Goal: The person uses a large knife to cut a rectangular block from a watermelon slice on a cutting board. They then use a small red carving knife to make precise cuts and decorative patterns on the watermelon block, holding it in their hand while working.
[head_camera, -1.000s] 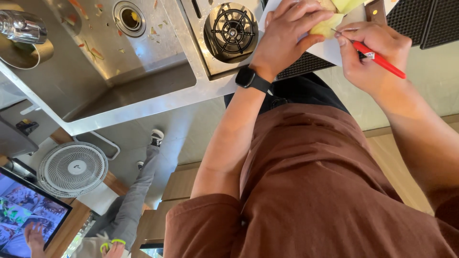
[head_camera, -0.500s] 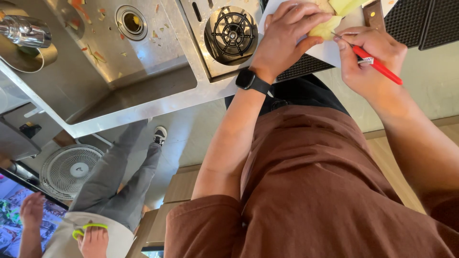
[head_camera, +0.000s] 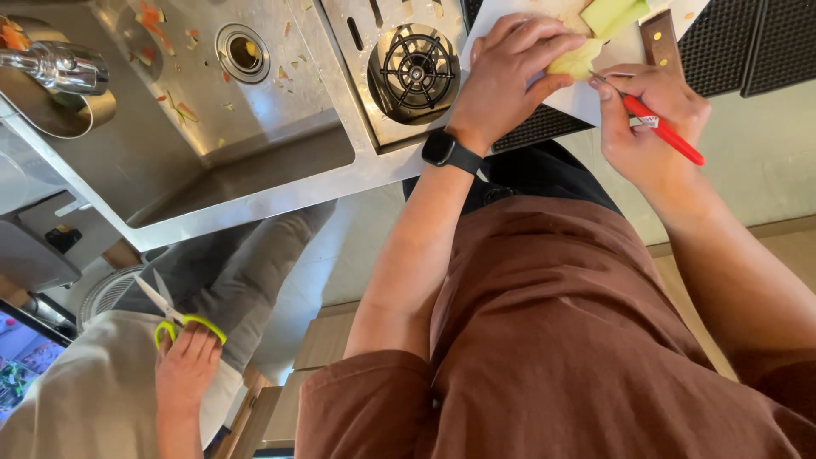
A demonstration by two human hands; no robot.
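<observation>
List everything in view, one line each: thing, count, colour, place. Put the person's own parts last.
Sink: one, steel, upper left, scraps scattered in its basin.
Tap: one, chrome, far left over the sink.
Round grate: one, black, in the steel panel beside the sink.
Cutting board: one, white, top centre-right.
Vegetable pieces: a few, pale green, on the board.
Mat: black, top right.
Scissors: one pair, lime-green handles, in another person's hand, lower left.
Fan: one, white, lower left, partly hidden.
Watch: one, black, left wrist.
Left hand: presses a vegetable piece on the board.
Right hand: holds a red-handled knife.
</observation>
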